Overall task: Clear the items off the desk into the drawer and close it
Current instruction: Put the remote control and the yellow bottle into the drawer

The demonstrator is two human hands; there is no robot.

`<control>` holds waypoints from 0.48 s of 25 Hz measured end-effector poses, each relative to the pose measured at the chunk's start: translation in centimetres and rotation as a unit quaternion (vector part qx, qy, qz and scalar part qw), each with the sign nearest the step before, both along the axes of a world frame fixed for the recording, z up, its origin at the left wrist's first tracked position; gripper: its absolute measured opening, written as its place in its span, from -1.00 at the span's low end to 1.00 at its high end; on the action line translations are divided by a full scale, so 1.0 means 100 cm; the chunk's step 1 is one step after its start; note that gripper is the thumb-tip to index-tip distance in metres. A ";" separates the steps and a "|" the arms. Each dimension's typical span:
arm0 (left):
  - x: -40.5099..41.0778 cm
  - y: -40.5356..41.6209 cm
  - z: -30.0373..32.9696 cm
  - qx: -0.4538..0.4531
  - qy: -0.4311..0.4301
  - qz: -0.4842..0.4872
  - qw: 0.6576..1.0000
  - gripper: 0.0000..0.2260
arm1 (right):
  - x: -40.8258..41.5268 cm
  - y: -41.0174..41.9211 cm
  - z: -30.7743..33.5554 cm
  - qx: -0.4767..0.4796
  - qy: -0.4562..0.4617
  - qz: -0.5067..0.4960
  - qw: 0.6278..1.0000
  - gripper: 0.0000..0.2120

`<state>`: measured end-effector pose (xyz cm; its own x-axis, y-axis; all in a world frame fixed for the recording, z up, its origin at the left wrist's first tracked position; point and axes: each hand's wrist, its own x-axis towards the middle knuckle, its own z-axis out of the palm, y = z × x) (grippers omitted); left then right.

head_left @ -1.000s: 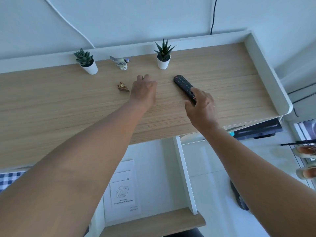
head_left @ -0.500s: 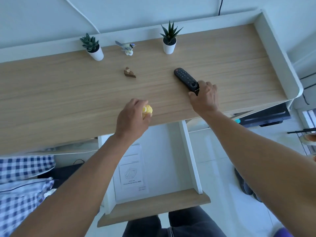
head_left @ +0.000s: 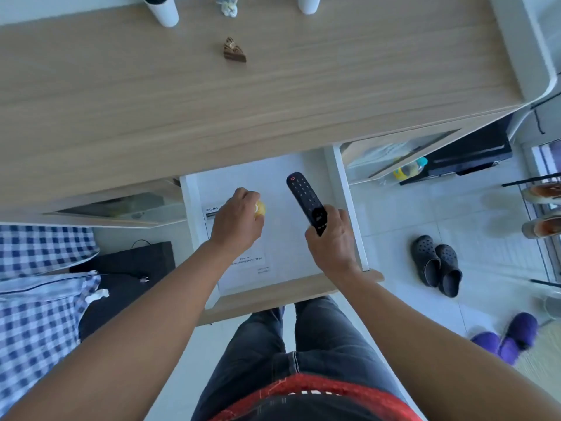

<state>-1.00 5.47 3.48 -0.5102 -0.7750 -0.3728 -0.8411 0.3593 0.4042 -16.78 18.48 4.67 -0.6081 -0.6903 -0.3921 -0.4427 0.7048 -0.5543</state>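
White drawer (head_left: 346,189) stands open mid-frame, left hand (head_left: 235,223) over it, fingers curled around a yellow ball (head_left: 261,209), right hand (head_left: 332,241) gripping a black remote (head_left: 305,199).

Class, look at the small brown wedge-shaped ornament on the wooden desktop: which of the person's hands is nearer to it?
Left. The left hand, gripping a yellow object, sits below the ornament over the open drawer; the right hand, holding the black remote, is farther right.

The wooden desk (head_left: 121,95) carries a brown wedge (head_left: 234,51), two white pots (head_left: 161,9) and a figurine (head_left: 228,7).
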 end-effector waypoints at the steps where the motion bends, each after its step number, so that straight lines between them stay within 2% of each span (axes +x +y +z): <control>1: -0.004 0.001 -0.007 0.001 -0.011 -0.010 1.000 -0.64 | 0.002 0.001 -0.011 0.036 -0.003 -0.011 0.999 -0.66; 5: -0.022 0.002 -0.025 0.004 -0.023 -0.042 0.999 -0.67 | 0.007 0.002 -0.045 0.137 0.032 -0.003 0.990 -0.68; 12: -0.044 0.001 -0.050 -0.024 -0.045 -0.107 0.993 -0.68 | 0.002 0.007 -0.070 0.200 0.117 0.058 0.971 -0.60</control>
